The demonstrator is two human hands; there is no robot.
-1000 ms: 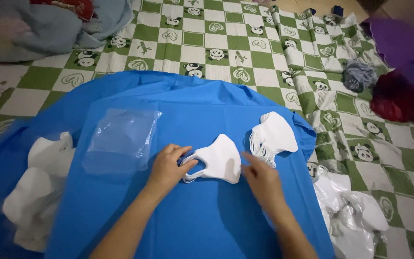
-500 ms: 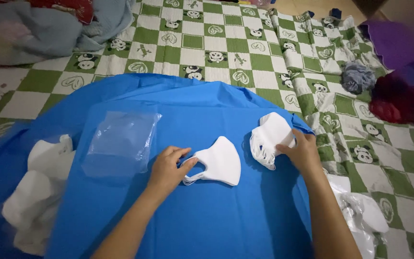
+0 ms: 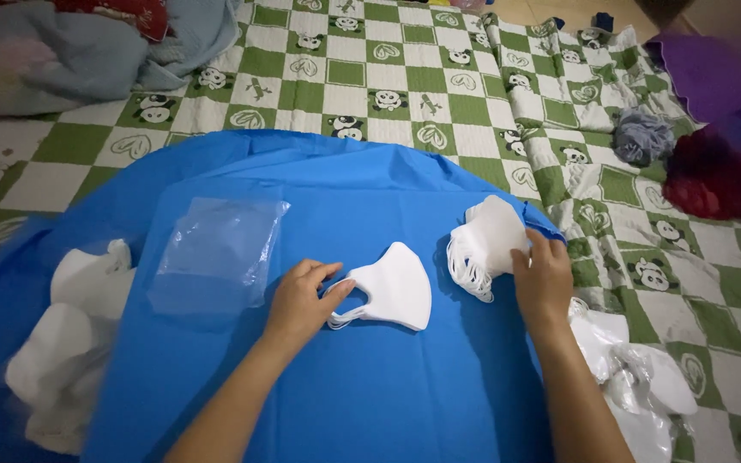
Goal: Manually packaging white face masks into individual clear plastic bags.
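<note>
White mask [image 3: 392, 287] (flat), ear-loops leftward

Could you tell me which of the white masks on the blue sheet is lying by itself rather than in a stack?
The single mask under the left hand; the right hand touches a stack of masks.

A second ago the right hand [image 3: 544, 279] lay beside the folded white face mask [image 3: 392, 287] in the middle of the blue sheet [image 3: 370, 386]. It has since moved to the stack of white masks [image 3: 486, 240] at the sheet's right edge, its fingers [image 3: 532, 249] on the stack.
</note>
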